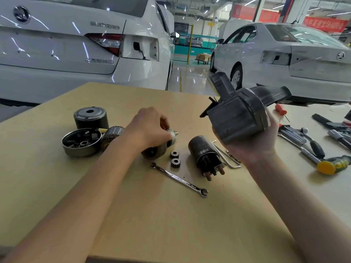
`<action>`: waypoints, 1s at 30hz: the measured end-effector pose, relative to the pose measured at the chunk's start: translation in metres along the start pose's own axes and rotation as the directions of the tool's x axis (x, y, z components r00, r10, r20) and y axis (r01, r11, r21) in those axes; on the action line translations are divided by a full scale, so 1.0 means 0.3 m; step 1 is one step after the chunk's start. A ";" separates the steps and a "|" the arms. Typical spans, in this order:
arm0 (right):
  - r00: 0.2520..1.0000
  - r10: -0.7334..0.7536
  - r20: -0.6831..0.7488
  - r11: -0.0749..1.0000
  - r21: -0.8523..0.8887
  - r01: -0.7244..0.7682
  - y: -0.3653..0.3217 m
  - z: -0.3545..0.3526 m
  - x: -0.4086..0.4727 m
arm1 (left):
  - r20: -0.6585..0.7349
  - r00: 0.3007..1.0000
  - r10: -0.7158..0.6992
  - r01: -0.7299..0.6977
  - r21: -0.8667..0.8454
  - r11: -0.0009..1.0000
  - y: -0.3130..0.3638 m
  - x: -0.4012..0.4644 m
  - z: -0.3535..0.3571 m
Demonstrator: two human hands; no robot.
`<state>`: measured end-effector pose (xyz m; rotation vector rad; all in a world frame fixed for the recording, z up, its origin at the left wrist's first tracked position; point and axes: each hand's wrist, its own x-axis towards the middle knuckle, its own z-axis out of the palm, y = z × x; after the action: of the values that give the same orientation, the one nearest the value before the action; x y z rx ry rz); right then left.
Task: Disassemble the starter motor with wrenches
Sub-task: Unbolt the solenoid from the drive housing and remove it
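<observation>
My right hand [252, 137] holds the grey starter housing [237, 112] up above the table, fingers curled under it. My left hand [148, 128] grips a round metal drive part [161, 147] lying on the tan table [133, 215]. Two small pinion gears [174, 158] lie just right of that part. A combination wrench [179, 180] lies in front of them. The dark solenoid cylinder [206, 155] lies on its side to the right. At the left stand the motor casing [91, 118], an end cap with small parts [81, 142] and the armature [112, 135].
Hex keys [227, 155] lie beside the solenoid. A yellow-headed hammer [333, 165], a ratchet, sockets and a red screwdriver [281, 109] lie at the right of the table. Two white cars [76, 44] stand behind the table's far edge.
</observation>
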<state>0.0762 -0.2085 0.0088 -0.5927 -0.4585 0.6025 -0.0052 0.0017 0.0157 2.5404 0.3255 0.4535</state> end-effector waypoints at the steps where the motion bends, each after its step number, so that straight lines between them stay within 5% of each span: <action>1: 1.000 0.005 0.003 1.000 0.003 -0.005 0.001 0.001 -0.001 | -0.036 0.999 -0.017 0.018 0.026 1.000 -0.004 0.000 -0.005; 6: 1.000 0.019 -0.005 0.999 -0.034 -0.019 0.014 0.004 -0.005 | -0.126 0.992 -0.031 0.050 0.157 0.986 -0.007 -0.014 -0.014; 8: 1.000 0.009 0.012 0.996 -0.093 -0.008 0.016 0.006 -0.006 | -0.232 0.962 0.142 -0.129 0.071 0.989 0.026 -0.022 -0.005; 9: 1.000 0.007 0.021 0.994 -0.110 -0.005 0.017 0.006 -0.008 | -0.291 0.931 0.219 -0.259 -0.106 0.960 0.055 -0.034 0.002; 11: 0.999 0.013 0.046 0.992 -0.124 -0.008 0.015 0.005 -0.008 | -0.265 0.935 0.234 -0.347 -0.569 0.746 0.116 -0.058 0.016; 13: 0.994 0.034 0.102 0.991 -0.130 -0.021 0.011 0.006 -0.010 | -0.137 0.965 0.225 -0.238 -0.818 0.523 0.152 -0.071 0.041; 17: 0.974 0.087 0.211 0.991 -0.119 -0.063 0.006 0.013 -0.006 | -0.056 0.970 0.238 -0.146 -0.913 0.381 0.160 -0.070 0.075; 20: 0.988 0.067 0.137 0.984 -0.171 -0.043 0.009 0.003 -0.002 | 0.007 0.984 0.176 -0.032 -0.974 0.223 0.168 -0.073 0.091; 21: 0.994 0.060 0.092 0.980 -0.194 -0.041 0.008 0.003 0.000 | -0.001 0.990 0.143 -0.033 -0.975 0.221 0.172 -0.074 0.103; 25: 0.999 0.046 -0.019 0.981 -0.187 -0.049 0.005 0.013 0.007 | -0.160 0.986 0.036 -0.156 -0.855 0.495 0.179 -0.072 0.133; 27: 0.998 0.062 -0.030 0.981 -0.184 -0.067 0.004 0.014 0.007 | -0.171 0.985 -0.003 -0.148 -0.862 0.485 0.170 -0.069 0.126; 30: 0.995 0.088 -0.045 0.982 -0.164 -0.094 -0.003 0.001 0.009 | -0.030 1.000 -0.008 -0.026 -0.956 0.294 0.158 -0.060 0.098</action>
<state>0.0784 -0.2074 0.0103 -0.7863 -0.4509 0.6432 -0.0039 -0.0569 0.0133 1.2930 -0.0091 0.4810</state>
